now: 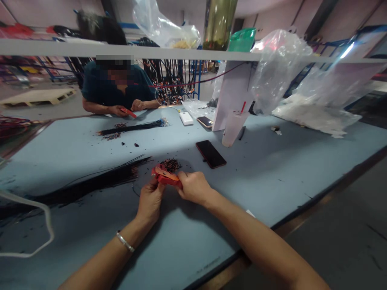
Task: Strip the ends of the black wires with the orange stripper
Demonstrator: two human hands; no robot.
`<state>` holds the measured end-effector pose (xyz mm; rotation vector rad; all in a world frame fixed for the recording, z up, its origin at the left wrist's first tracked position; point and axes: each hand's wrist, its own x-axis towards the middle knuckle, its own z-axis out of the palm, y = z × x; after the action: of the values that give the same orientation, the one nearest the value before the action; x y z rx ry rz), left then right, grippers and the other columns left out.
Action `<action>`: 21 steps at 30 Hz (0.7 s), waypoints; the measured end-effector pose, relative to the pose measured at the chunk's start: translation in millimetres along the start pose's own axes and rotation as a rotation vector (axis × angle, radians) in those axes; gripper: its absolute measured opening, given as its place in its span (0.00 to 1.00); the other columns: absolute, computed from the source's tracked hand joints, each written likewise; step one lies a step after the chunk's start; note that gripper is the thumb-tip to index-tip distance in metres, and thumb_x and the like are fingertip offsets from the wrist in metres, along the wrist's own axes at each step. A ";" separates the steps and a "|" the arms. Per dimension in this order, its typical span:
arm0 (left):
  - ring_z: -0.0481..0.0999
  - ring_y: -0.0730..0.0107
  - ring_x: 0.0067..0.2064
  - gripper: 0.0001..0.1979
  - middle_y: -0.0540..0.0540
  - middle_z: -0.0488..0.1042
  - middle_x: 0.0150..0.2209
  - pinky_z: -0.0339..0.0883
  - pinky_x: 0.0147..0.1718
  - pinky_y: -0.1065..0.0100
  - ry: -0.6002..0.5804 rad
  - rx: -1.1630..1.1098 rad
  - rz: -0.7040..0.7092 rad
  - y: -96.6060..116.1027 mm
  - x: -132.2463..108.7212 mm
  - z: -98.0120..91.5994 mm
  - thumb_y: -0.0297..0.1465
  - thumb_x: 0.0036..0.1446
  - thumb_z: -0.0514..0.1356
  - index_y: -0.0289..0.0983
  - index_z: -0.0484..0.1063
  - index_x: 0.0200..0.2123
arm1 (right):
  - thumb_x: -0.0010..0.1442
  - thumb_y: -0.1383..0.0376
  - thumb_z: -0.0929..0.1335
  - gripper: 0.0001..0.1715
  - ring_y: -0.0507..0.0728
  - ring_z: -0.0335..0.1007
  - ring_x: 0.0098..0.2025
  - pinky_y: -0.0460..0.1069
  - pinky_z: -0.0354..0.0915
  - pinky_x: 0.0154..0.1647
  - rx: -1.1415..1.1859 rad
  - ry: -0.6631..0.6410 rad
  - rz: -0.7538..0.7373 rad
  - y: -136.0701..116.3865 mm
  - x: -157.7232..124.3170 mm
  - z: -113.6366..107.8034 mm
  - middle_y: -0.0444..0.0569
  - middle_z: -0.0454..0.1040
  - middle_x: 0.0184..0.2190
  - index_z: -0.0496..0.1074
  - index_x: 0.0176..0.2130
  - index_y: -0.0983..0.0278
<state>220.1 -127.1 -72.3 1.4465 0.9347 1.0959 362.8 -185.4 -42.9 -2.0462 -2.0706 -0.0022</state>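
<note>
My right hand point(195, 187) grips the handles of a red and orange wire stripper point(166, 175) over the blue table. My left hand point(150, 200) is closed in a pinch at the tool's head, with a thin black wire point(134, 191) curving out on its left side. What lies inside the jaws is too small to make out. Just behind the tool is a small heap of short dark and copper-coloured scraps point(171, 164). A thick bundle of black wires point(90, 184) stretches across the table to the left of my hands.
Beyond my hands lie a dark phone point(211, 154), a plastic cup with a red straw point(234, 128) and a white power bank point(186, 118). Across the table a person point(119, 90) holds a red tool near another wire bundle point(133, 127). A shelf point(169, 53) spans above; a white cable point(48, 225) loops at left.
</note>
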 end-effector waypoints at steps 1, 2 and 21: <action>0.62 0.73 0.21 0.18 0.54 0.61 0.14 0.55 0.17 0.74 -0.001 -0.012 -0.008 -0.9 0.0 0.1 0.46 0.46 0.64 0.35 0.73 0.24 | 0.60 0.61 0.63 0.14 0.62 0.76 0.34 0.51 0.65 0.32 0.002 0.005 -0.002 -0.3 0.0 0.0 0.56 0.78 0.33 0.68 0.42 0.68; 0.59 0.75 0.20 0.19 0.55 0.60 0.14 0.52 0.16 0.74 -0.004 -0.026 -0.019 -1.4 -0.2 0.3 0.46 0.46 0.64 0.35 0.73 0.25 | 0.60 0.61 0.63 0.14 0.62 0.76 0.34 0.50 0.65 0.32 0.004 0.013 -0.002 -0.6 -0.1 -0.5 0.57 0.78 0.33 0.68 0.42 0.68; 0.61 0.74 0.25 0.12 0.53 0.65 0.22 0.58 0.26 0.73 0.357 0.287 0.170 5.0 22.2 -32.8 0.39 0.52 0.59 0.36 0.72 0.28 | 0.55 0.63 0.66 0.09 0.55 0.69 0.30 0.47 0.60 0.30 0.740 -0.147 0.190 34.7 -31.8 -33.3 0.44 0.72 0.27 0.68 0.38 0.63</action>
<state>194.7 -97.8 -63.1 1.6142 1.2795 1.4226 402.3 -221.2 -21.2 -1.7722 -1.5806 0.8327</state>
